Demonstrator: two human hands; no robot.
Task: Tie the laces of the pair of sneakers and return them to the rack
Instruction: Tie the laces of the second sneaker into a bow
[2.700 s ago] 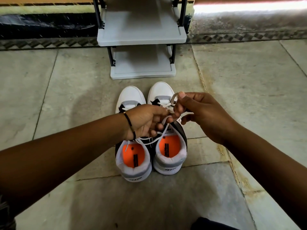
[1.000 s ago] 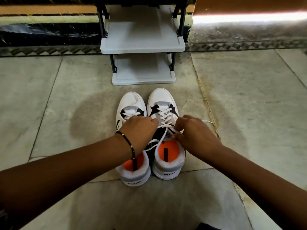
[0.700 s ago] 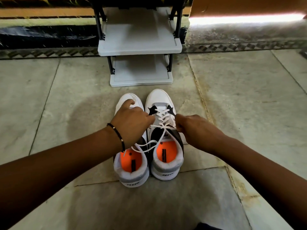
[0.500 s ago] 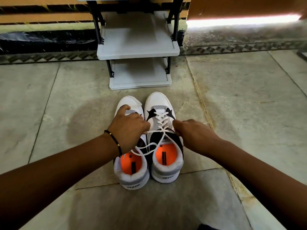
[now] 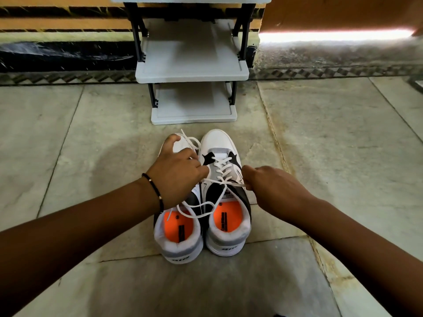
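Observation:
Two white, grey and black sneakers with orange insoles stand side by side on the floor, toes toward the rack. Over the left sneaker (image 5: 178,236) hovers my left hand (image 5: 177,177), gripping one end of the right sneaker's white lace (image 5: 220,172). My right hand (image 5: 272,188) pinches the other end beside the right sneaker (image 5: 225,225). The lace runs taut between my hands across the tongue. A loose lace loop trails back over both shoe openings. My left hand hides most of the left sneaker's lacing.
A grey shoe rack (image 5: 192,76) with black posts stands just beyond the toes, its two visible shelves bare. Stone floor tiles (image 5: 332,145) spread on both sides. A patterned border and wall base run behind the rack.
My hands dropped from above the shoes and drew apart, pulling the right sneaker's lace taut sideways. The view tilted, so the shoes sit lower in frame.

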